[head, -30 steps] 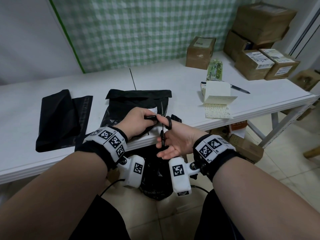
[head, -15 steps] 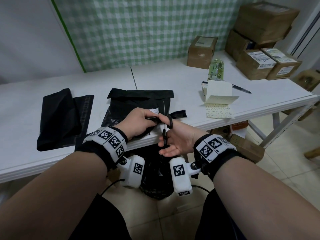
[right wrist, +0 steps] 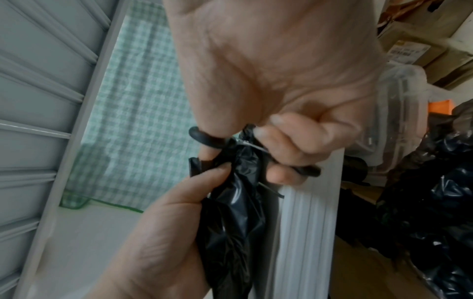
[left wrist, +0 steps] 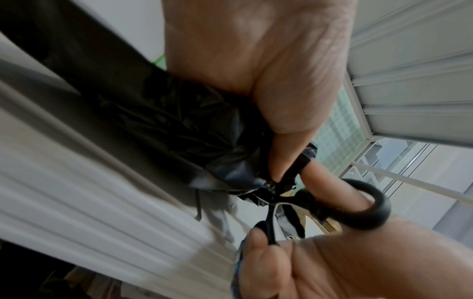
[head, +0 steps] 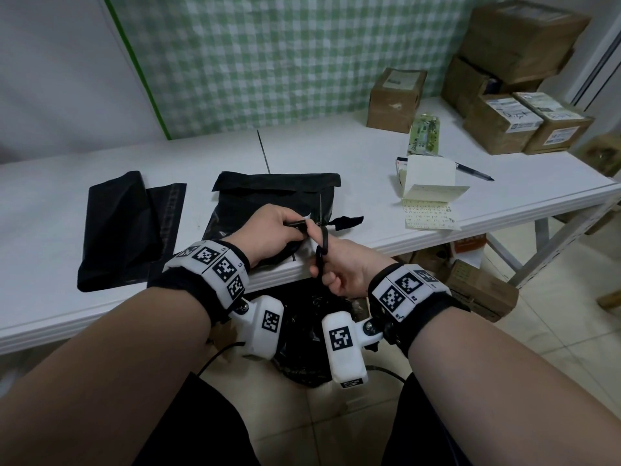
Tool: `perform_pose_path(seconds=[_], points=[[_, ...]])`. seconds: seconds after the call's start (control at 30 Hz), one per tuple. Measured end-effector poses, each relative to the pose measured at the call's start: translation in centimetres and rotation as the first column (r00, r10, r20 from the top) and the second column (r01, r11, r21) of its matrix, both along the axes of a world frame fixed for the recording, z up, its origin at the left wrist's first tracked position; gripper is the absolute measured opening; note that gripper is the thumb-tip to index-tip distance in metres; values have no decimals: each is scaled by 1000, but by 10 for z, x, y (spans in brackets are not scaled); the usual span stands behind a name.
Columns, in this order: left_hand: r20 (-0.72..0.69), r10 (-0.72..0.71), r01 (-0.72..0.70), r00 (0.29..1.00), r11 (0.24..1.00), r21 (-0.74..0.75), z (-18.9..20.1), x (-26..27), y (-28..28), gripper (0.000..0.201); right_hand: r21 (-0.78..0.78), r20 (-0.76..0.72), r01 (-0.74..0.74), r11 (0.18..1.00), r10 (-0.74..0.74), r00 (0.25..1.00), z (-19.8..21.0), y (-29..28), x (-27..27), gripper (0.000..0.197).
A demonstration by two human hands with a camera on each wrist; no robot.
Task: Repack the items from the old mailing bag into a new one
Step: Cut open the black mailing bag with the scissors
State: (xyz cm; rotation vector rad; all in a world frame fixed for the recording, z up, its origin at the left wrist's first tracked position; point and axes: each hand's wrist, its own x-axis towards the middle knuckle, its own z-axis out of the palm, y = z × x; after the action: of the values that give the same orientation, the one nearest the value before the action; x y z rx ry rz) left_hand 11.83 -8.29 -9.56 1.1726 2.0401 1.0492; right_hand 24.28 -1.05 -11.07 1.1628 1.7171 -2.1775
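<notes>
Head view: white bench carries the old black mailing bag at its front edge, a folded black new bag to its left, cardboard boxes at far right. Left hand pinches the old bag's bunched near corner, lifted off the bench. Right hand has thumb and fingers curled through the loops of black scissors, blades at the pinched corner. Cut black strip just right of them.
</notes>
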Motion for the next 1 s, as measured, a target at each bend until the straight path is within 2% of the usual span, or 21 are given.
perform_pose_path(seconds=[0.17, 0.5, 0.7, 0.73, 0.8, 0.9, 0.93, 1.0], points=[[41, 16, -15, 999, 999, -30, -2, -3, 0, 12, 22, -3, 116, 993, -116, 993, -7, 6, 2, 53], [30, -31, 33, 999, 995, -92, 0, -1, -6, 9, -65, 73, 2, 998, 3, 997, 2, 14, 3, 59], [42, -20, 26, 999, 991, -130, -2, -4, -7, 10, 0, 82, 22, 1000, -22, 996, -2, 13, 5, 53], [16, -15, 17, 1000, 989, -144, -3, -4, -6, 10, 22, 79, 33, 999, -35, 996, -4, 13, 5, 52], [-139, -21, -6, 990, 982, -189, -5, -5, -2, 12, 57, 70, 54, 997, -58, 996, -6, 14, 8, 49], [-365, -41, -55, 930, 967, -247, -6, -5, 5, 13, 68, 66, 57, 996, -61, 996, -6, 17, 14, 48], [-385, -40, -63, 922, 966, -252, -7, -6, 8, 19, 67, 66, 50, 997, -54, 996, -6, 18, 15, 48], [-414, -63, -56, 908, 962, -268, -10, -5, 14, 44, 64, 66, 38, 997, -43, 997, -4, 19, 18, 48]])
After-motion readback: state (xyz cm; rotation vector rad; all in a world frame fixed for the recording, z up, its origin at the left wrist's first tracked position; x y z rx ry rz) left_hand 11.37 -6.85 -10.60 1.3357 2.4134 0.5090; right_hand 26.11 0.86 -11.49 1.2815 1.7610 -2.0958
